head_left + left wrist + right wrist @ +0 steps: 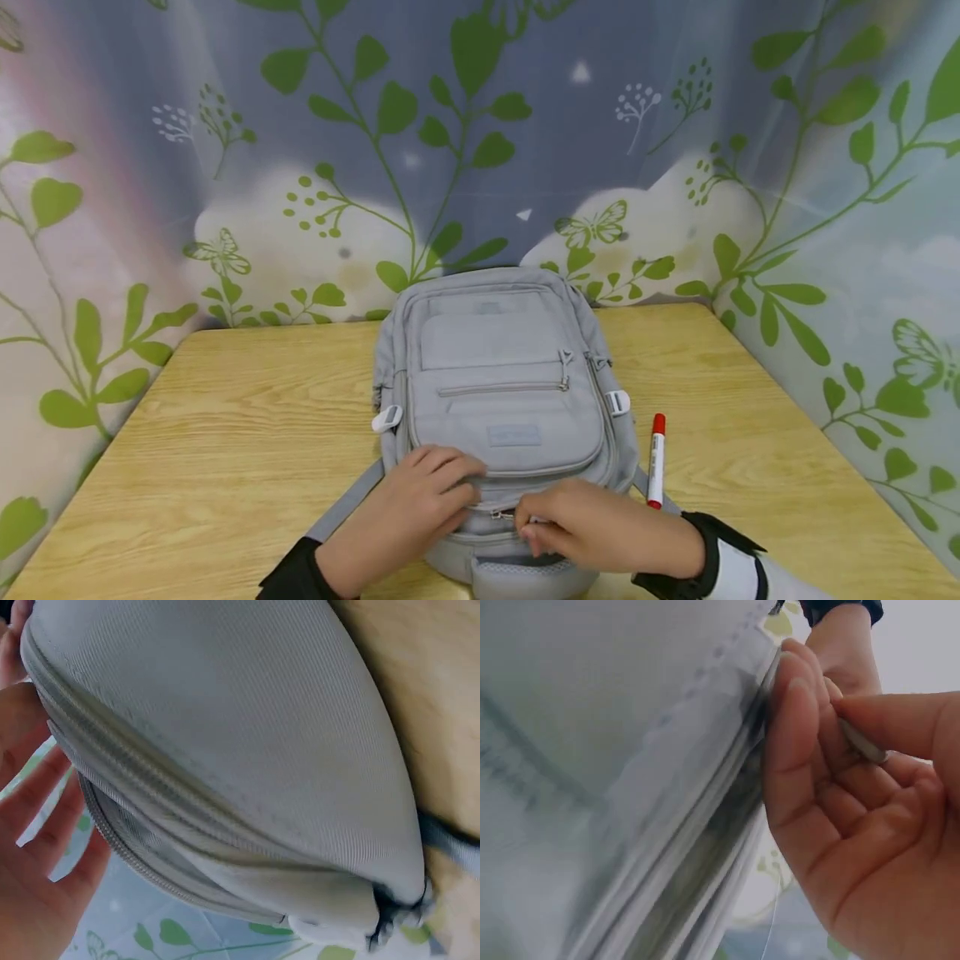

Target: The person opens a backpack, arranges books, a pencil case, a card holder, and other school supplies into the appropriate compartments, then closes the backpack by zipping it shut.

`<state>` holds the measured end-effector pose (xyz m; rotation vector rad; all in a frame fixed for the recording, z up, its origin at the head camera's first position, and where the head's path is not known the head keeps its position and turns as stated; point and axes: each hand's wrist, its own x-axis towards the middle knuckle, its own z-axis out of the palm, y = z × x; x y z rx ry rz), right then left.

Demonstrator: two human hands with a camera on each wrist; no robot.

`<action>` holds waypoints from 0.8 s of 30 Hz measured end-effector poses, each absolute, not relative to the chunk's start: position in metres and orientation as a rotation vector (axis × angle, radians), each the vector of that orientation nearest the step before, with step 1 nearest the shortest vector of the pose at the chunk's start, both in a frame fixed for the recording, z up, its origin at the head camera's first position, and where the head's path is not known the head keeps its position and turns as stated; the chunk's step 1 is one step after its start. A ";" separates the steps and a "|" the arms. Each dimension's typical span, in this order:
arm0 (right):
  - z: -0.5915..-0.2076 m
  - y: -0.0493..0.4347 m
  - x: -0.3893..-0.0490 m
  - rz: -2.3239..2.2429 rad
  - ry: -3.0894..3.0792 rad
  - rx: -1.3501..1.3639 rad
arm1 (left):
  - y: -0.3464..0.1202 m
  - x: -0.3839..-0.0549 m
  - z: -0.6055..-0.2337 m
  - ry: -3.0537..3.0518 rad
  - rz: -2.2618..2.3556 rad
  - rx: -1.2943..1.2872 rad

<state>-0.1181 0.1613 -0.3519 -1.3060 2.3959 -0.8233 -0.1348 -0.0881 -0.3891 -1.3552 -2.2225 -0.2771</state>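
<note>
A grey backpack (517, 333) lies front up on a wooden table, its lower end toward me. My left hand (420, 504) is at the left of its lower front zipper. In the left wrist view the left hand (45, 847) holds the zippered edge (142, 870), several fingertips hidden behind the fabric. My right hand (585, 525) pinches the zipper pull by the open lower compartment. A slim grey end of the zipper pull (864, 742) shows between its thumb and curled fingers in the right wrist view. A metal zipper slider (501, 514) lies between the hands.
A white marker with red ends (656, 462) lies right of the backpack on the wooden table (262, 417). White buckles (387, 418) sit at the bag's sides, and straps extend from under it. A leaf-patterned curtain (480, 150) stands around the table.
</note>
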 end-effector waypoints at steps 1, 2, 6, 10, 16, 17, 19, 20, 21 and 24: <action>-0.352 0.166 -0.118 -0.836 2.393 -1.314 | -0.088 -0.135 -0.389 -2.221 -0.280 -1.353; -0.353 0.171 -0.118 -0.858 2.386 -1.321 | -0.088 -0.136 -0.388 -2.218 -0.285 -1.354; -0.349 0.201 -0.121 -0.890 2.382 -1.197 | -0.089 -0.137 -0.383 -2.234 -0.322 -1.391; -0.345 0.238 -0.129 -0.838 2.407 -1.117 | -0.090 -0.137 -0.380 -2.246 -0.346 -1.449; -0.345 0.282 -0.161 -0.711 2.621 -1.060 | -0.093 -0.139 -0.380 -2.292 -0.359 -1.474; -0.346 0.285 -0.168 -0.673 2.666 -1.024 | -0.094 -0.139 -0.379 -2.305 -0.360 -1.480; -0.351 0.290 -0.182 -0.616 2.739 -0.934 | -0.094 -0.139 -0.379 -2.325 -0.357 -1.496; -0.354 0.290 -0.189 -0.588 2.783 -0.911 | -0.095 -0.139 -0.378 -2.335 -0.353 -1.505; -0.356 0.290 -0.196 -0.563 2.828 -0.885 | -0.095 -0.139 -0.378 -2.345 -0.351 -1.516; -0.364 0.288 -0.215 -0.481 2.961 -0.805 | -0.096 -0.139 -0.377 -2.369 -0.334 -1.543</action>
